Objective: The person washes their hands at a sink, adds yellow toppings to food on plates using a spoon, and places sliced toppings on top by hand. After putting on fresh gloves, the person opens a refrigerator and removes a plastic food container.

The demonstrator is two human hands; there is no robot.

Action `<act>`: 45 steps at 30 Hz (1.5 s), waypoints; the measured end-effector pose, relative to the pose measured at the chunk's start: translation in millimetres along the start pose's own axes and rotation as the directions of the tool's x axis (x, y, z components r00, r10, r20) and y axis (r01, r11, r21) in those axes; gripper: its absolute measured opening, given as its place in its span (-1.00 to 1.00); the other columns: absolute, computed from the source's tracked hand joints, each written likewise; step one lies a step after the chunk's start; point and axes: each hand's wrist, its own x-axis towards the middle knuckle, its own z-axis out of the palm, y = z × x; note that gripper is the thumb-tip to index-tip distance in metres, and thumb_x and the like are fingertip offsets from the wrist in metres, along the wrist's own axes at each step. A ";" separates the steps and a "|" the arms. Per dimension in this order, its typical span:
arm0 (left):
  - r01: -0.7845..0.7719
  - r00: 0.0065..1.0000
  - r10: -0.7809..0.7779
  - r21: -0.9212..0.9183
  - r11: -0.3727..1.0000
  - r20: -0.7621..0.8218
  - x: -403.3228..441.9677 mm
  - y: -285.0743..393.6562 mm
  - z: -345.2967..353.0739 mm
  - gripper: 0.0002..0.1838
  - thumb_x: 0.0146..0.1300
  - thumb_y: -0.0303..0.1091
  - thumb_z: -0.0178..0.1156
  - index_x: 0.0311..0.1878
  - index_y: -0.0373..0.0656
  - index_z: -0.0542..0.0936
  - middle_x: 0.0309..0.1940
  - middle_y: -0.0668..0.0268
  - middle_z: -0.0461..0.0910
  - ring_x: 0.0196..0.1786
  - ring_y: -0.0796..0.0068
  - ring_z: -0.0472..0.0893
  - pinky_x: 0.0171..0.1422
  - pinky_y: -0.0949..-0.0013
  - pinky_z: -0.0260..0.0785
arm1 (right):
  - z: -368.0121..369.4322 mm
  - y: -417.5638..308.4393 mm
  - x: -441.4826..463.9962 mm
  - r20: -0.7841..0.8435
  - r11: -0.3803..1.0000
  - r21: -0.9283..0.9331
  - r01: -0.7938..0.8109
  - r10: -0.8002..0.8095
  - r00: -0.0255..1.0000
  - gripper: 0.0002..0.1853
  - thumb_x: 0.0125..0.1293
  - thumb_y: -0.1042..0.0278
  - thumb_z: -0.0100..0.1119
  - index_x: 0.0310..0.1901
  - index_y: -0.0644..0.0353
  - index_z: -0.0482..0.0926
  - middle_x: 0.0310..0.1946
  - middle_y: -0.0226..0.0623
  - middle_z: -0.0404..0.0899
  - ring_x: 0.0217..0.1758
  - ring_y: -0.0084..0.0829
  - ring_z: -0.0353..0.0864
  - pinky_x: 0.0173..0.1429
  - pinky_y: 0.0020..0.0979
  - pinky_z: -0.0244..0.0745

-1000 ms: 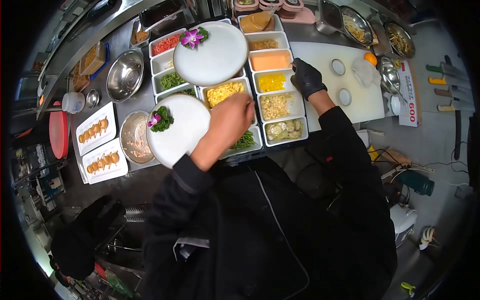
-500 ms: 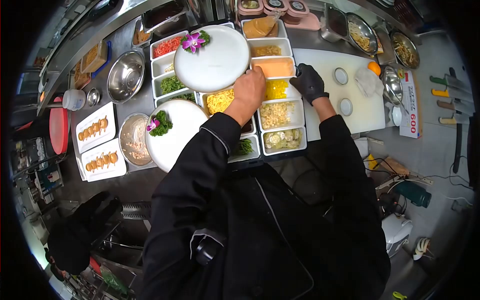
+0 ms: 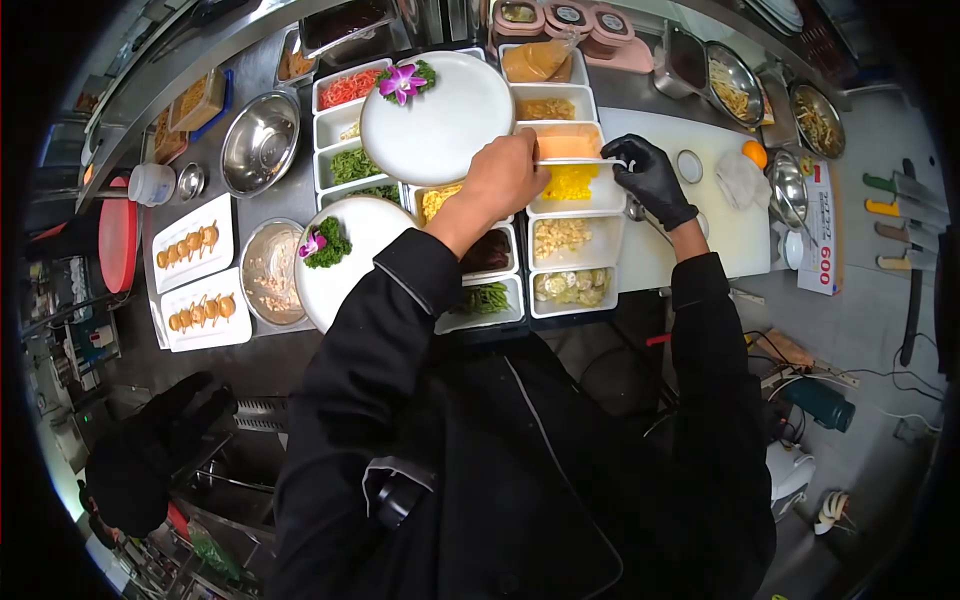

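A white rectangular container (image 3: 582, 162) of smooth orange food (image 3: 568, 142) is between my hands. My bare left hand (image 3: 503, 178) is closed at its left end; the fingertips are partly hidden. At the right end, my black-gloved right hand (image 3: 652, 180) pinches the rim. The container's near rim overlaps the container of yellow diced food (image 3: 571, 183), so it looks raised or tilted. Beside my left hand lies a large white plate (image 3: 437, 125) with a purple orchid (image 3: 402, 83) and green garnish. Another white plate (image 3: 350, 275), similarly garnished, is partly under my left forearm.
Containers of chopped food (image 3: 562, 238) and green stalks (image 3: 486, 298) are nearest my body. A white cutting board (image 3: 735, 240) lies right, holding a cloth (image 3: 742, 182). Steel bowls (image 3: 260, 145) and two platters of skewered pieces (image 3: 200, 315) stand left. Knives (image 3: 905, 230) are at far right.
The orange-food container has come up or tilted toward me, its near rim now over the yellow food. My right hand has turned, fingers on the rim. The view has shifted slightly.
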 end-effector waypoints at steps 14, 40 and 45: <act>0.005 0.990 -0.050 -0.321 0.947 -0.132 -0.4 -0.7 -41.3 -0.86 0.06 -0.43 0.16 -0.45 -0.24 0.40 -0.63 0.25 0.47 -0.56 0.40 0.54 -0.45 0.33 0.38 | 11.6 18.6 -77.0 -0.243 0.963 0.042 -0.264 0.267 0.933 -0.82 0.25 0.48 0.20 -0.11 0.24 0.60 -0.34 -0.46 0.57 -0.38 -0.58 0.49 -0.23 -0.52 0.45; 0.037 0.992 -0.060 -0.719 -0.694 0.109 -517.1 -319.8 -183.0 -0.37 0.42 -0.02 -0.15 0.43 -0.21 0.14 0.33 -0.07 0.26 0.29 -0.07 0.39 0.37 -0.05 0.25 | 518.7 -418.5 -0.3 0.596 0.821 0.352 -0.451 0.175 0.783 -0.68 0.41 0.29 0.02 0.09 0.28 0.47 -0.22 -0.44 0.52 -0.28 -0.69 0.43 -0.18 -0.63 0.38; -0.130 0.961 -0.264 -0.716 -0.686 0.079 -576.6 -421.6 -204.1 -0.40 0.39 -0.11 0.04 0.40 -0.17 0.20 0.27 0.14 0.39 0.34 0.13 0.37 0.44 0.04 0.19 | 567.2 -488.3 20.5 0.140 0.925 0.376 -0.044 -0.010 0.990 -0.76 0.48 0.37 -0.09 -0.06 0.28 0.57 -0.25 -0.43 0.53 -0.32 -0.69 0.43 -0.18 -0.61 0.38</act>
